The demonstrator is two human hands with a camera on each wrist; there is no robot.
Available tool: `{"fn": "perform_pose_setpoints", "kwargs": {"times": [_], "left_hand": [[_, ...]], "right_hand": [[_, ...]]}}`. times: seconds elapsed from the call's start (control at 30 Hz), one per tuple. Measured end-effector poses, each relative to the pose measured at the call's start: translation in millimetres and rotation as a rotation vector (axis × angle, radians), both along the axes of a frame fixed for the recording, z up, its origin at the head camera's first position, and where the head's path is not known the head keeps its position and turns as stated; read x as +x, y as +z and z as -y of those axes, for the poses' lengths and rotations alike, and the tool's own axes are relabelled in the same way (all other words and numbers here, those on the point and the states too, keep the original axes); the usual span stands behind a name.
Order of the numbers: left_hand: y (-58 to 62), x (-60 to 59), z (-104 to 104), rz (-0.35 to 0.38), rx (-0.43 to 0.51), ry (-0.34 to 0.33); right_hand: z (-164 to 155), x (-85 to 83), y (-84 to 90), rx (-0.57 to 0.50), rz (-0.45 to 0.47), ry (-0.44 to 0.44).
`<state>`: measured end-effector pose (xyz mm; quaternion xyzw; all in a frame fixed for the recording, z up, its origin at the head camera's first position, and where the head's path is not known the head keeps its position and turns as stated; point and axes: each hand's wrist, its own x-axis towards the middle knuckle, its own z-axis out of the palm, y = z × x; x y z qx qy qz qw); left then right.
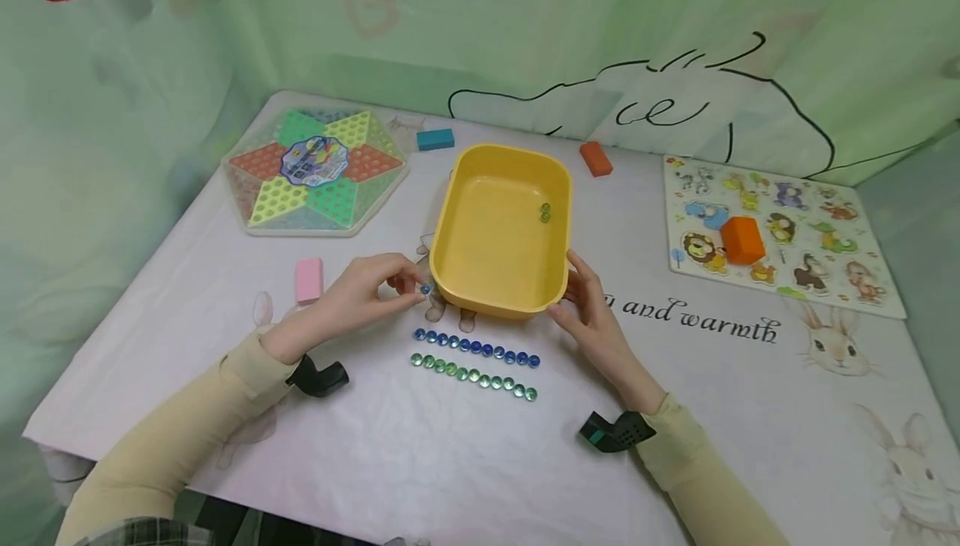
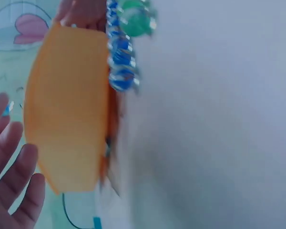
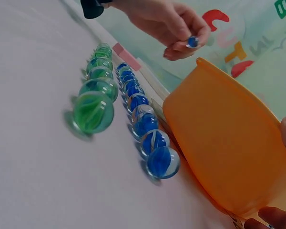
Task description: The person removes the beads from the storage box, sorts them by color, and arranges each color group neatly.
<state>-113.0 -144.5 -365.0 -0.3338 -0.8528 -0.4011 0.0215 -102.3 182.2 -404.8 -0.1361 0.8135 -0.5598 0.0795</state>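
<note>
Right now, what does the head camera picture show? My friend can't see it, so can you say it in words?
A person's left hand pinches a blue marble beside a yellow tub, while the right hand holds the tub's near corner. In front lie a row of blue marbles and a row of green marbles; two green marbles sit inside the tub.
</note>
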Motion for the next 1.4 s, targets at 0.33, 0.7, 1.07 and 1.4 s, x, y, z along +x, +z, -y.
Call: {"fn": "perform_pose_setpoints", "kwargs": {"times": [0.33,0.7,1.07,1.4], "left_hand": [[-13.6,-0.4,14.9,0.124,-0.281,-0.092],[-13.9,-1.9,17.2,0.112,-0.362,-0.167],[-16.4,-4.4,14.9,0.086,-0.4,-0.197],[-16.3,-4.6,14.8,0.101,-0.416,-0.202]], "right_hand": [[0.0,-0.1,0.5,-0.003,0.003,0.0],[0.6,0.4,4.7,-0.015,0.009,0.006],[0.2,0.2,3.5,-0.015,0.006,0.004],[0.7,0.9,4.5,-0.012,0.007,0.003]]}}
